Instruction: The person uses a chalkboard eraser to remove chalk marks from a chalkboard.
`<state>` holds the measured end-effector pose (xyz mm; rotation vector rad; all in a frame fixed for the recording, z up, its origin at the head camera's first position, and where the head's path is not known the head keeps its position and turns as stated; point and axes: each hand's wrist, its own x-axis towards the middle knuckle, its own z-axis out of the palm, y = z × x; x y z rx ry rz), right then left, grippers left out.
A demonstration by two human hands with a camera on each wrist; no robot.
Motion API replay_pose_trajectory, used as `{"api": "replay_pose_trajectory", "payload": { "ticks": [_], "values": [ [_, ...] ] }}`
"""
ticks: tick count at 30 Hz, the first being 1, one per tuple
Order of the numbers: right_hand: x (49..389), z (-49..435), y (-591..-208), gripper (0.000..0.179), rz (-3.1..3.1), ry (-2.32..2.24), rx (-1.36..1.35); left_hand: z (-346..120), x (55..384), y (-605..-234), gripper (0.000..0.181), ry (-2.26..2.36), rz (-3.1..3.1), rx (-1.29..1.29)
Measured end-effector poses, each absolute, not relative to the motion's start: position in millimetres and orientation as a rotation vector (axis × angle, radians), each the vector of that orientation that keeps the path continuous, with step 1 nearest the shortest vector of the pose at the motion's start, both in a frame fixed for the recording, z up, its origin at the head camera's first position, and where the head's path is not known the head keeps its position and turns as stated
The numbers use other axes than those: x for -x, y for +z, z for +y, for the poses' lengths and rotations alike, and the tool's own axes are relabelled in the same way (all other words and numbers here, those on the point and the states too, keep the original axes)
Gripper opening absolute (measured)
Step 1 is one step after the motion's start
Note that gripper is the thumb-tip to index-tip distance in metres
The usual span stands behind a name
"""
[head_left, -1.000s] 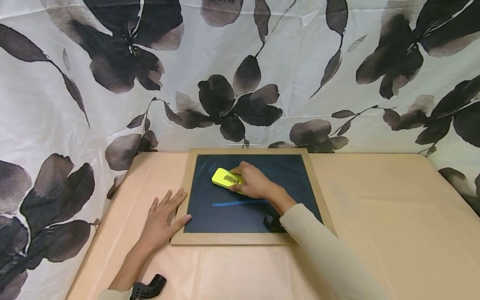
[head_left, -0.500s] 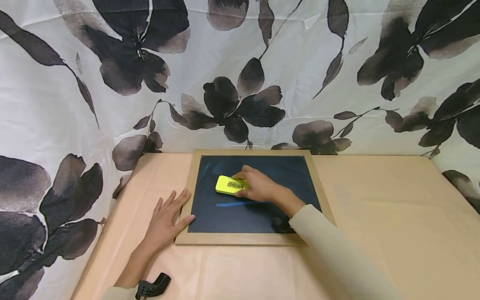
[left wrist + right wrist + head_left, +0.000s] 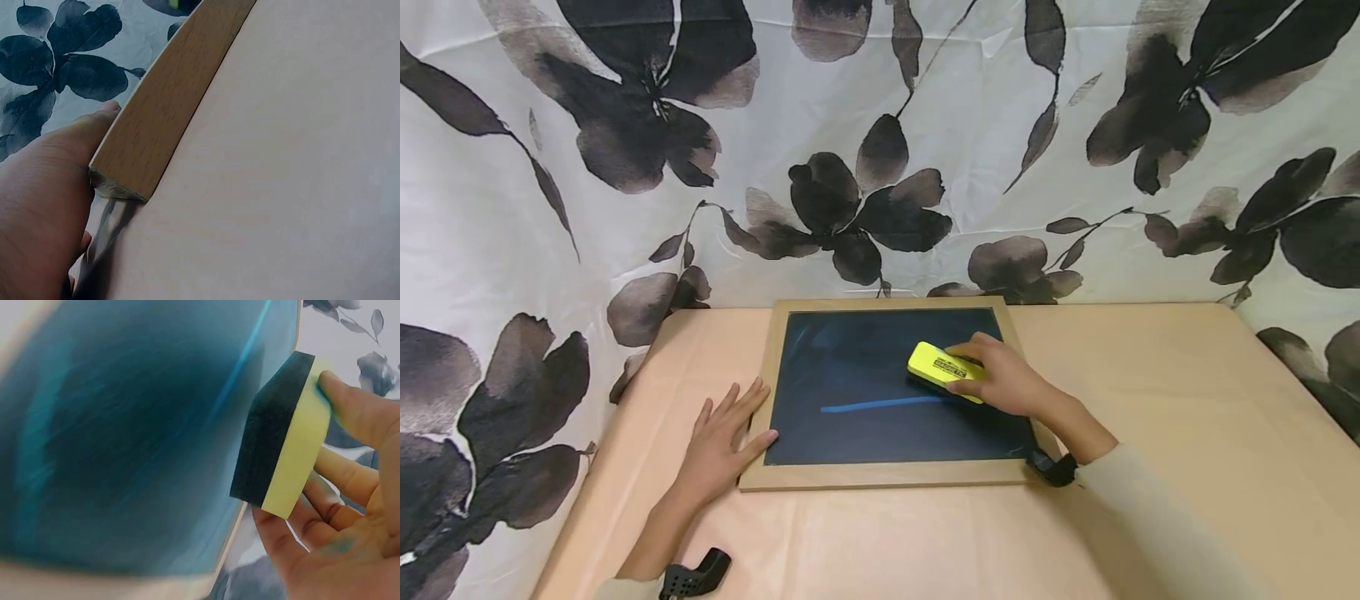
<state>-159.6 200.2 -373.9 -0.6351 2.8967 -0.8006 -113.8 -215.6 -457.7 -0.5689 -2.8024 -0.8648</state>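
Note:
My right hand (image 3: 1009, 379) pinches a yellow magnetic board eraser (image 3: 936, 363) between thumb and fingers, over the right half of the chalkboard (image 3: 842, 437). In the right wrist view the eraser (image 3: 297, 444) stands tilted, its dark felt side facing the board. Whether the felt touches the surface I cannot tell. A blue line (image 3: 880, 405) crosses the board left of and below the eraser, and faint smears show around it. My left hand (image 3: 722, 442) rests with spread, straight fingers on the left side of the wooden frame (image 3: 880, 477); the left wrist view shows the frame's edge (image 3: 169, 106) beside it.
The board lies on a table with a pale peach cover (image 3: 1180, 400). Behind and to the left hangs white cloth (image 3: 970, 150) with dark flowers. Black devices sit on both wrists, the left one (image 3: 696, 575) near the table's front. Blue-green dust marks the right palm.
My right hand has carried the eraser rightward across the board, turning it slightly, so more of the blue line shows. The left hand has stayed on the frame. The head view shifted a little.

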Motion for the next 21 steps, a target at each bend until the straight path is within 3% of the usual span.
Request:
{"api": "replay_pose_trajectory", "payload": {
  "ticks": [6,21],
  "values": [
    [142,226,-383,0.055,2.953,-0.843,0.512,-216,115,-455,0.068,-0.866,-2.807,0.574],
    [136,225,-390,0.057,3.028,-0.809,0.313,-217,121,-457,0.068,-0.877,-2.815,0.585]
  ]
}}
